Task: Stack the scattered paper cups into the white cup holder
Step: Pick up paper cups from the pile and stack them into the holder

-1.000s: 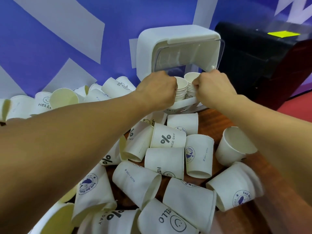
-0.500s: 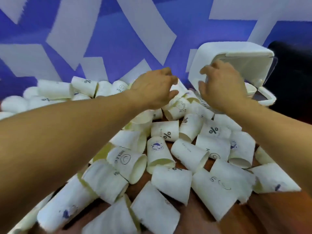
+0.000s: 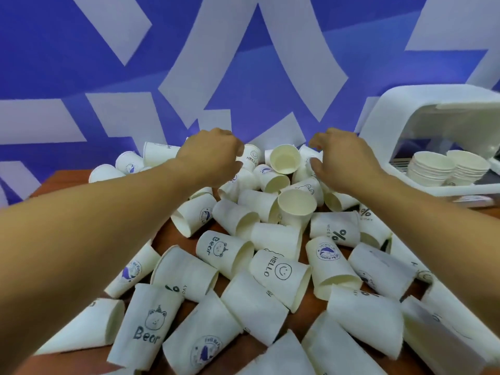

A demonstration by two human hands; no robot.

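Observation:
Several white paper cups (image 3: 281,272) with printed logos lie tumbled in a heap on the brown table (image 3: 67,180). The white cup holder (image 3: 400,112) stands at the right edge, and two stacks of nested cups (image 3: 430,169) sit side by side in its tray. My left hand (image 3: 213,155) hovers over the far part of the heap with fingers loosely curled downward, next to a "HELLO" cup (image 3: 251,158). My right hand (image 3: 341,158) hangs over the cups just left of the holder, its fingers spread and bent. Neither hand holds a cup.
A blue wall with white shapes (image 3: 243,63) rises right behind the heap. Cups cover the table from the wall to the near edge. An upright open cup (image 3: 296,205) stands in the middle between my hands.
Both hands have left the holder and swung left over the heap. The view has turned left too, so the holder now sits at the right edge.

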